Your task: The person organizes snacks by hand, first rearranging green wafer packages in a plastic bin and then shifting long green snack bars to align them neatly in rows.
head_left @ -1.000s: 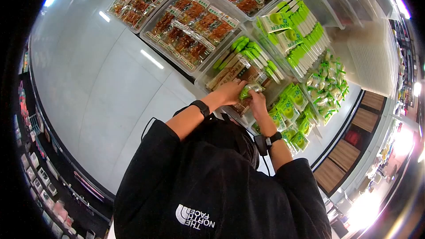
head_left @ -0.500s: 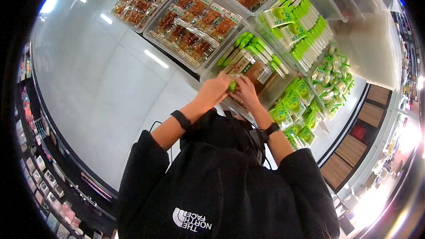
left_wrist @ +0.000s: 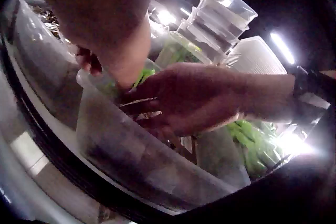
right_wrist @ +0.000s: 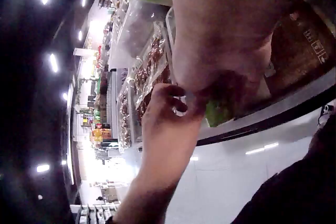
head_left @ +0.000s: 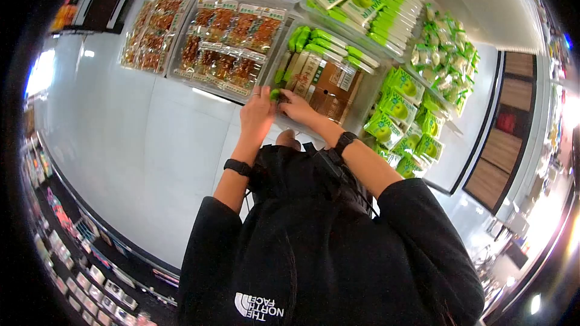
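Observation:
My left hand [head_left: 257,113] and right hand [head_left: 297,108] meet over the near left corner of a clear plastic bin [head_left: 367,98]. Between them they pinch a small green-wrapped packet [head_left: 275,95], mostly covered by fingers. The right wrist view shows green wrapping [right_wrist: 217,111] under the right hand, close to the curled fingers of the left. Inside the bin, brown cardboard [head_left: 336,78] with a printed label lies beside upright green-and-white wafer packs [head_left: 329,44]. From the left wrist, the right hand [left_wrist: 194,98] reaches over the bin wall [left_wrist: 131,145].
Bins of brown snack packets [head_left: 232,42] adjoin on the left. Behind is a bin of green wafer packs [head_left: 368,1]; more green packs [head_left: 396,108] lie to the right, beside small green-tied packets [head_left: 444,57]. Clear stacked tubs [left_wrist: 220,16] rise at the back. Pale floor [head_left: 151,145] lies left.
Both hands have moved left along the bin with the green packet, from over the cardboard to the near left corner. More of the cardboard shows now. The head view has turned.

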`<state>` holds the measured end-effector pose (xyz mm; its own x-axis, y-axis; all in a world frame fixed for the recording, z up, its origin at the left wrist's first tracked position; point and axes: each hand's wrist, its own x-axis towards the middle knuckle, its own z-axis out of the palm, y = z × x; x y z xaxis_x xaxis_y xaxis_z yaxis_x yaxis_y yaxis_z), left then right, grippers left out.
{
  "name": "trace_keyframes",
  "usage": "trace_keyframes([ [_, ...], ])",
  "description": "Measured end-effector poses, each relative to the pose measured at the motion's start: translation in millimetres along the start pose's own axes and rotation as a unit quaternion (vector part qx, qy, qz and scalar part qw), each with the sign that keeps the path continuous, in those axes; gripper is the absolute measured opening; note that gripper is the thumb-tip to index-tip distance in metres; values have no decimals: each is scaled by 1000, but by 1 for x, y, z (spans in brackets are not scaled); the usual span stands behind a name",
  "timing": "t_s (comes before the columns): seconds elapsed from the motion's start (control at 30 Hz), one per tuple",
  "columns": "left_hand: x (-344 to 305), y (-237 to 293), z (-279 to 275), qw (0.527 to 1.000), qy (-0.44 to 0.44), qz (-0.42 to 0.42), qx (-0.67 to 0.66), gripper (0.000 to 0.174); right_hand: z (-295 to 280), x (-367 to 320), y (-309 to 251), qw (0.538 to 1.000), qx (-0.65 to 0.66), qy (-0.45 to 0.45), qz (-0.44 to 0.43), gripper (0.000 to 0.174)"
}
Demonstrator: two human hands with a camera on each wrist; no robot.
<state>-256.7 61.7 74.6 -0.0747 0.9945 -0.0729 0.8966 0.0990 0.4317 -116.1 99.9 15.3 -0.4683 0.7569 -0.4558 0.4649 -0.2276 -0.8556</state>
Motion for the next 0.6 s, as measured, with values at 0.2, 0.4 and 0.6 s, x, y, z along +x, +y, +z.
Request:
trace_keyframes([
  [0.2,3,-5,7,997,45,51,23,46,-46,-53,-27,996,60,-18,67,49],
  [0.4,29,-3,24,979,31,138,149,46,-115,-170,-25,949,297,77,68,36],
  [0.6,38,4,16,960,-10,217,176,26,-139,-259,15,867,268,404,115,32],
])
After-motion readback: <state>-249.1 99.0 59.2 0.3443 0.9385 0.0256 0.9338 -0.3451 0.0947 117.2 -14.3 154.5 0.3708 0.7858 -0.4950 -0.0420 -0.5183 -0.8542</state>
